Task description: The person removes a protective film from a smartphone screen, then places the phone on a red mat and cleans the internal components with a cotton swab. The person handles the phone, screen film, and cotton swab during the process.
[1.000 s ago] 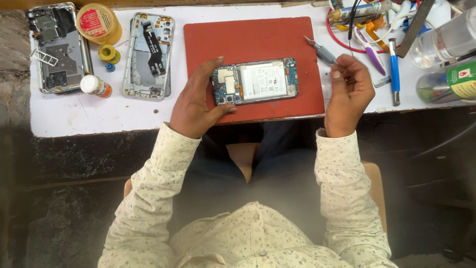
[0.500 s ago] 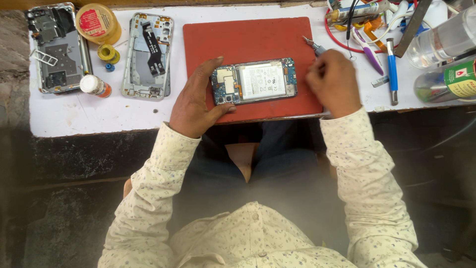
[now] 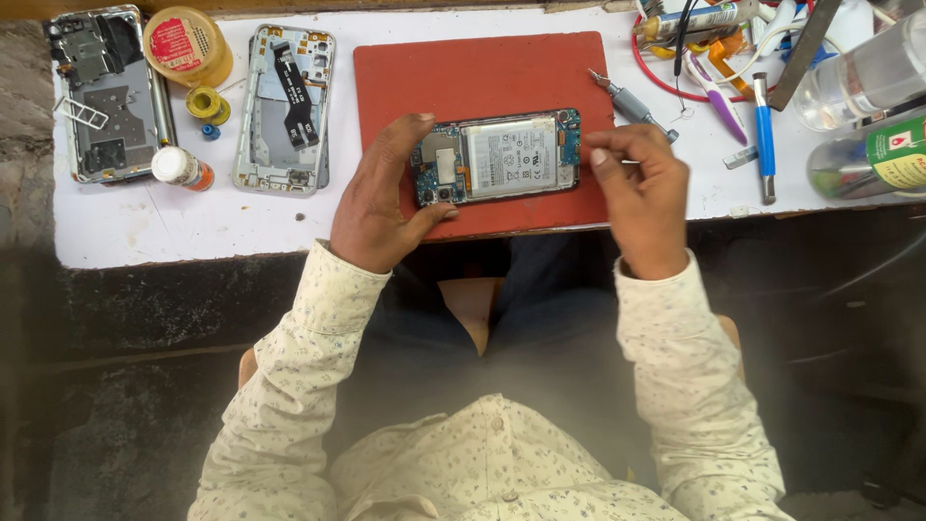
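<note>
An opened phone (image 3: 502, 156) lies on a red mat (image 3: 463, 72), its white battery and blue circuit boards facing up. My left hand (image 3: 381, 198) grips the phone's left end between thumb and fingers. My right hand (image 3: 641, 188) rests at the phone's right end, with the fingertips pinched together against its edge. Anything tiny between those fingertips is too small to see. A grey screwdriver (image 3: 632, 104) lies just behind my right hand, on the mat's right edge.
Two phone frames (image 3: 101, 92) (image 3: 287, 106), a round yellow tin (image 3: 186, 43), a small bottle (image 3: 178, 166) and a yellow spool (image 3: 207, 104) lie at the left of the white table (image 3: 193, 227). Pens, tools, cables and bottles (image 3: 868, 72) crowd the right.
My right hand went up to the screwdriver at the mat's right edge, then came down left to the phone's right end. My left hand has kept its hold on the phone.
</note>
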